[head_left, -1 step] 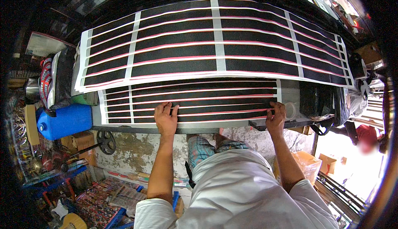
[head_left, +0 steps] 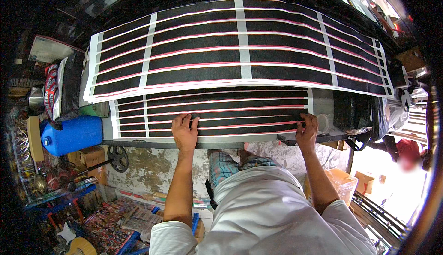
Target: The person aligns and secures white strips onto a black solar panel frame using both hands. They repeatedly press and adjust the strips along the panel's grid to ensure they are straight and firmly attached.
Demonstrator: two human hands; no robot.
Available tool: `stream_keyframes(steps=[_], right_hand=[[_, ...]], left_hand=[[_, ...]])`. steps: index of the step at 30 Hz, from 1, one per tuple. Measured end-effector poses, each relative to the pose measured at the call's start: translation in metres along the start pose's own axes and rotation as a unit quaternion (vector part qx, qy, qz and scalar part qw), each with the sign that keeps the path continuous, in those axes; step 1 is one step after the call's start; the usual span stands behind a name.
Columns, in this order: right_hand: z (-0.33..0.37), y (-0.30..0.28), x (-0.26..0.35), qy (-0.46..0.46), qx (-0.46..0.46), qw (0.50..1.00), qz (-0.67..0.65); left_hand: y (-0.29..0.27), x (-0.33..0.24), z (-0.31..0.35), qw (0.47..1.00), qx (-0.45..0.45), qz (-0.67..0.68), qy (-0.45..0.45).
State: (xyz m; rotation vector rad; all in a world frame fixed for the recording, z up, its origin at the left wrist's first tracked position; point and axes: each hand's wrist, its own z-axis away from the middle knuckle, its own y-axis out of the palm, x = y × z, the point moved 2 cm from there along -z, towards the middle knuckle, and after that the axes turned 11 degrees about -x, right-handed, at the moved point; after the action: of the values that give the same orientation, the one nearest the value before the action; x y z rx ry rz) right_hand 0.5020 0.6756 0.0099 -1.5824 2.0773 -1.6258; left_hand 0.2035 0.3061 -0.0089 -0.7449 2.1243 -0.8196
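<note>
A black sheet (head_left: 221, 106) with white and red stripes lies on the grey table, its far part tucked beneath a larger stack of similar striped sheets (head_left: 198, 51). My left hand (head_left: 184, 132) rests on the near edge of the smaller sheet, left of its middle, fingers and thumb apart. Near that sheet's right end is my right hand (head_left: 307, 131), fingers slightly bent and thumb apart from them, touching the surface. Neither hand visibly grips anything.
A blue jerrycan (head_left: 74, 135) stands at the table's left end, beside a wrapped bundle (head_left: 64, 88). A roll of tape (head_left: 324, 123) lies right of my right hand, near a black plastic-wrapped bundle (head_left: 355, 112). Below the table is a handwheel (head_left: 118, 158).
</note>
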Motion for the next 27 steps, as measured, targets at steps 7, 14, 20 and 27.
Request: stream_keyframes(steps=[7, 14, 20, 27], right_hand=[[-0.009, 0.005, 0.004, -0.003, 0.001, 1.0, 0.006], [-0.008, -0.002, 0.002, 0.006, -0.01, 1.0, -0.025], [-0.002, 0.0, -0.003, 0.011, 0.011, 1.0, -0.016], [-0.008, 0.003, 0.005, 0.009, 0.01, 1.0, -0.009]], left_hand=[[0.004, 0.0, -0.005, 1.0, -0.012, -0.006, -0.01], [-0.024, 0.022, 0.002, 0.993, -0.064, -0.046, -0.089], [-0.04, 0.028, 0.018, 0.993, -0.013, -0.03, -0.113], [-0.038, 0.025, 0.015, 0.995, -0.026, -0.063, -0.076]])
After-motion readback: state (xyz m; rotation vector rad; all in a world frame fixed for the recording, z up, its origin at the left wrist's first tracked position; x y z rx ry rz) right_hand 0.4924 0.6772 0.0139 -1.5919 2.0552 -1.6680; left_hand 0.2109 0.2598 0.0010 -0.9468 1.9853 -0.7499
